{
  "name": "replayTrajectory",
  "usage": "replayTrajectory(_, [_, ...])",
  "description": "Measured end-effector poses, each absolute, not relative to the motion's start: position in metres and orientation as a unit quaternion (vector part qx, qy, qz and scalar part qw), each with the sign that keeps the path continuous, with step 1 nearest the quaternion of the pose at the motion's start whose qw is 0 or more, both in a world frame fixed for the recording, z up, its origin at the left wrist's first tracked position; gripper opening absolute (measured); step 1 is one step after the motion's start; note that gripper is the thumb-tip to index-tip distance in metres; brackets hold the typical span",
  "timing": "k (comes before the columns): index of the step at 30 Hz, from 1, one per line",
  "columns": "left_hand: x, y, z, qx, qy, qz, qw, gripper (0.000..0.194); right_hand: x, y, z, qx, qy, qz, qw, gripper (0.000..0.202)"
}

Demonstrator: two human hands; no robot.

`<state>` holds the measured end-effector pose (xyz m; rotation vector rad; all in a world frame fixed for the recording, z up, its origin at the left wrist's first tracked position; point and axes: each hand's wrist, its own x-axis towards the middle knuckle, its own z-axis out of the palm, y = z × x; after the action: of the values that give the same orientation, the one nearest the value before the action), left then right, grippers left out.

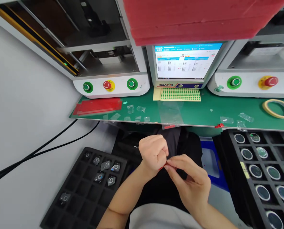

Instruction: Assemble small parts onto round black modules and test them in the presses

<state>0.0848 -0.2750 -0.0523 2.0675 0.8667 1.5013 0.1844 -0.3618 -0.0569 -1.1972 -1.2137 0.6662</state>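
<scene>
My left hand point(154, 153) is closed in a fist above my lap, and what it holds, if anything, is hidden. Close against it on the right, my right hand point(191, 181) pinches with thumb and forefinger at a small red strip point(162, 167) that shows at the lower edge of the fist. Both hands are in front of the green bench edge point(146, 122). A black foam tray point(76, 187) with several small wrapped parts is at the lower left. Another black tray point(279, 138) with round glass-like discs point(263, 192) is at the right.
Red sheets point(97, 107), clear film scraps point(141, 109), a green-dot sticker sheet point(180, 94) and a tape roll point(277, 108) lie on the bench. Behind are a monitor point(185, 63) and machines with buttons point(111, 86). Black cables point(46, 148) cross at left; a blue crate point(219, 183) is beside my lap.
</scene>
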Motion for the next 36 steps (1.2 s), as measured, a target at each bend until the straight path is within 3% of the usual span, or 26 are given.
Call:
replayTrajectory(24, [0.080, -0.279, -0.053, 0.758, 0.320, 0.529, 0.209, 0.026, 0.198, -0.379, -0.077, -0.494, -0.661, 0.230, 0.516, 0.022])
replayTrajectory(32, [0.006, -0.281, -0.136, 0.668, 0.545, 0.428, 0.273, 0.043, 0.197, -0.379, -0.086, -0.591, -0.541, 0.247, 0.545, 0.007])
replayTrajectory(36, [-0.103, -0.284, -0.180, 0.537, 0.744, 0.316, 0.240, 0.028, 0.204, -0.369, -0.094, -0.591, -0.520, 0.292, 0.542, 0.008])
